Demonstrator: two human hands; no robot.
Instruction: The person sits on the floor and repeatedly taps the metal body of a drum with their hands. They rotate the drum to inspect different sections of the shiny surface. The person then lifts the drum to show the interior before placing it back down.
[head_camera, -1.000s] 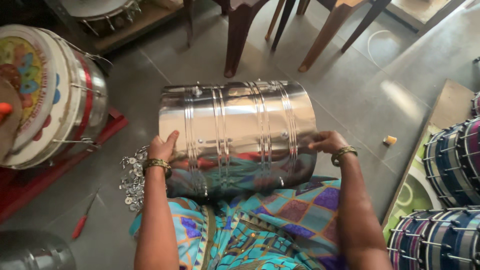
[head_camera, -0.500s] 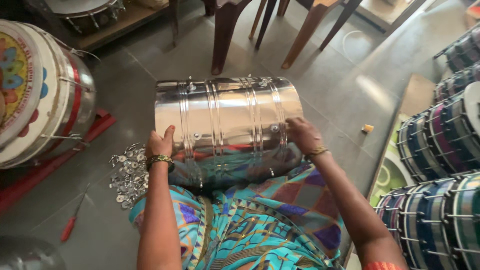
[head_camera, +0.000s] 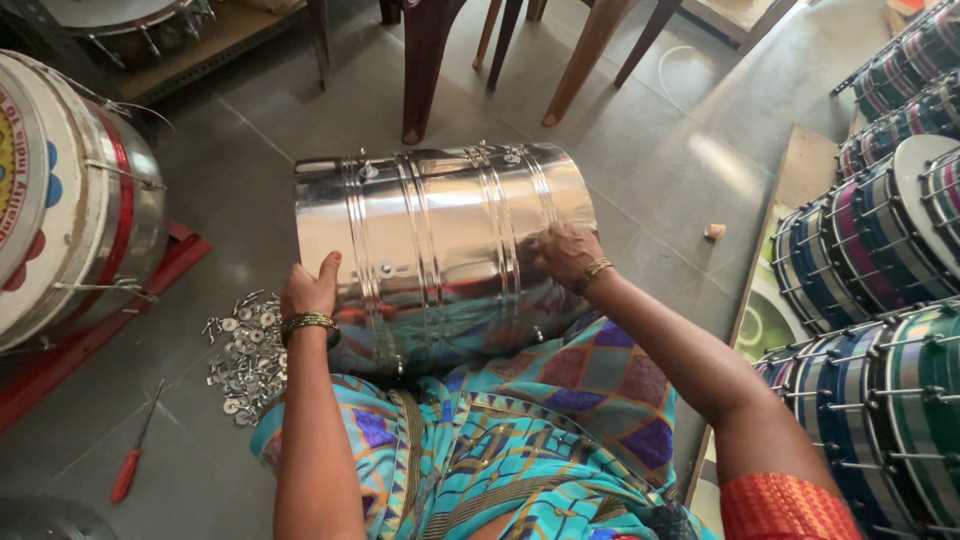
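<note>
The shiny silver ribbed metal drum shell (head_camera: 440, 240) mirrors turquoise and red from the cloth below. The draped garment (head_camera: 500, 440) is turquoise with purple, orange and dark blue diamond patches. The small screwdriver (head_camera: 128, 470) has a red handle. The stacked drums (head_camera: 880, 300) show blue, purple and green bands. The floor tiles (head_camera: 660, 160) are grey.

Bare floor (head_camera: 690, 150) beyond the steel shell (head_camera: 440, 240); chair legs (head_camera: 590, 60) and stacked drums (head_camera: 880, 260) crowd it

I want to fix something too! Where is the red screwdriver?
The red screwdriver lies on the grey floor at lower left of the head view, just left of the pile of small metal fittings beside the left hand.
</note>
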